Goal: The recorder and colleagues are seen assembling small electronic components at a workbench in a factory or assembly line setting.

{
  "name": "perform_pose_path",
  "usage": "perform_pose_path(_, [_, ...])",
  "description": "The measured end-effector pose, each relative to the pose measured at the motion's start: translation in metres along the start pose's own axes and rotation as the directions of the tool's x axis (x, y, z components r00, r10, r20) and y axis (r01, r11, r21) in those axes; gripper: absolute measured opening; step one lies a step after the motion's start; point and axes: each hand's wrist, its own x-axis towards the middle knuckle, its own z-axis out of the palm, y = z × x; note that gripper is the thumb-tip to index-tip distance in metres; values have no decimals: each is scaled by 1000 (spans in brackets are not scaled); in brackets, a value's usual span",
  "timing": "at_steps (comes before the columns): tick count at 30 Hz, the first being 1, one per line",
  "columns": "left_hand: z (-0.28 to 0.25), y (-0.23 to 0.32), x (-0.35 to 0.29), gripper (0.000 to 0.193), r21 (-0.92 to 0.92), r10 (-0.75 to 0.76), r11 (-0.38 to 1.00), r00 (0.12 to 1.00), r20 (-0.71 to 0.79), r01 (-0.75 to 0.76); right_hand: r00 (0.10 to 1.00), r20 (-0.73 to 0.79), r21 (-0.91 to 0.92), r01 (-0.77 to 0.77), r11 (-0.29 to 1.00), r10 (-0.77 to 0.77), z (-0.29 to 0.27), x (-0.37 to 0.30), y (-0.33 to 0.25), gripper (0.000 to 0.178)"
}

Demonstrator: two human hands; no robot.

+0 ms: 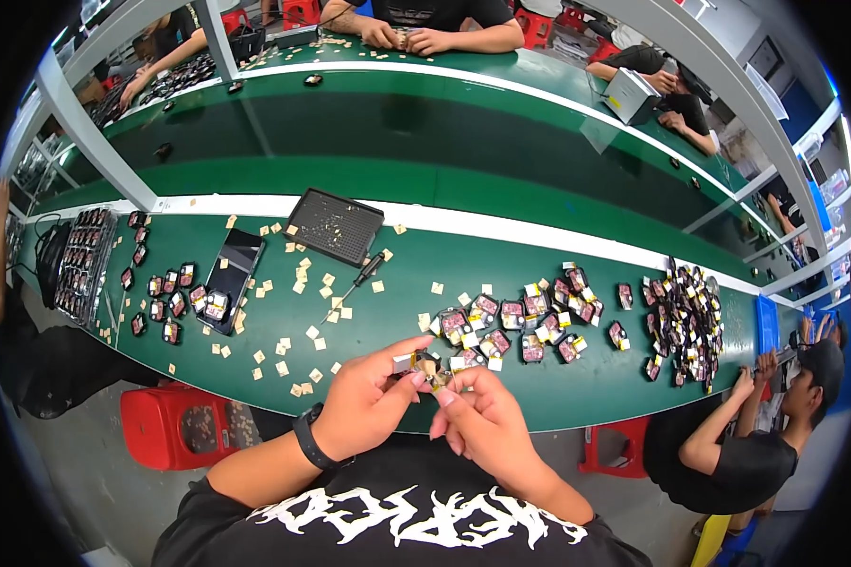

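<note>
Small dark unit [429, 360] is held above the near edge of the green bench [586, 397], presumably for close sight; to the left, a screwdriver [367, 271] lies apart, seemingly within reach. Left hand [364, 402] has thumb and fingers closed around the unit, likely to steady it; right hand [487, 416] has thumb and forefinger nearly together at its right side, exact grip not discernible; further right, similar units [533, 349] lie loosely grouped, apparently for easy picking.

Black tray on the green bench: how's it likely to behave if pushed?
The black tray probably slides rather than tips: low and wide. Likely stiff, judging by its flat base and raised rim. The loose pale bits inside may shift.
</note>
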Motion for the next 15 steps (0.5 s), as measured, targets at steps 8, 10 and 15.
perform_pose_path(8, [5, 1, 1, 42, 499, 292, 833, 956, -27, -240, 1000, -12, 143, 9, 990, -7, 5, 8, 13, 13])
perform_pose_path(10, [5, -1, 3, 42, 415, 260, 882, 965, -29, -225, 998, -46, 182, 53, 982, -45, 5, 9, 17, 13])
perform_pose_path(15, [9, 2, 7, 39, 298, 194, 938, 981, -26, -178, 994, -97, 249, 70, 966, -47, 5, 9, 25, 10])
